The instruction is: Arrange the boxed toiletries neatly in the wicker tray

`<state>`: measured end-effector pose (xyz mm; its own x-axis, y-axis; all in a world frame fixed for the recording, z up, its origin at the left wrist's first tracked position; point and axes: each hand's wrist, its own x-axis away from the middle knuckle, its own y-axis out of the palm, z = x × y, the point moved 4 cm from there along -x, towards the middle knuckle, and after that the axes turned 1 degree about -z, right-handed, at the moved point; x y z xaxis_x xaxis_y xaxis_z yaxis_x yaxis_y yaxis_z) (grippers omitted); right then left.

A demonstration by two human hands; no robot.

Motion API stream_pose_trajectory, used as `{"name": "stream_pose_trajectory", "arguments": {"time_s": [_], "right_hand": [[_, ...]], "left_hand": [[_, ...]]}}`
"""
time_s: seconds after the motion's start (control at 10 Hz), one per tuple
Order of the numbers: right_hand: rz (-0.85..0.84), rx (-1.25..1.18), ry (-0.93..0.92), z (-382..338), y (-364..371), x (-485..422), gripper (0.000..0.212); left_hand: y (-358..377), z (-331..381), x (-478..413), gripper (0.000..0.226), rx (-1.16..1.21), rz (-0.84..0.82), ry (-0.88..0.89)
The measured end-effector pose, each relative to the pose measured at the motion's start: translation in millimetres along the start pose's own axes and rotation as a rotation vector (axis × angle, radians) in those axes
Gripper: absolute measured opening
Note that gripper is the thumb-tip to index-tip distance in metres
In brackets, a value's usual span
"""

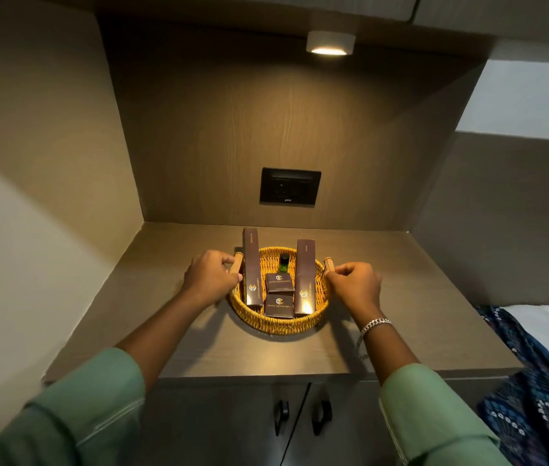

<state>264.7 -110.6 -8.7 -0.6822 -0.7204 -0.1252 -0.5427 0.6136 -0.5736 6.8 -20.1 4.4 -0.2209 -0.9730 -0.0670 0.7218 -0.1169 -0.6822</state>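
Wicker, round and honey-yellow, the tray sits mid-counter on the grey-brown wooden cabinet top, squarely between both hands. Inside, two long dark-brown boxes lie along its left and right sides, long axes running away from the person, with two small square brown boxes and a dark green bottle between. The left hand curls its fingers around the pale wooden left handle; the right hand pinches the right handle. Judging from this, any shift moves the whole tray, each hand equally near.

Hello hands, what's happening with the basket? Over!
Left hand and right hand shut on wicker tray handles. Four brown boxes plus small bottle inside, lined up. Nothing in the way.
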Motion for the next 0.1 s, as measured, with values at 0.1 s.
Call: {"name": "stream_pose_trajectory", "arguments": {"time_s": [0.1], "right_hand": [[-0.034,0.009,0.012,-4.8,-5.6,4.4,0.022]], "left_hand": [[0.3,3.3,3.8,0.041,0.015,-0.001,-0.029]]}}
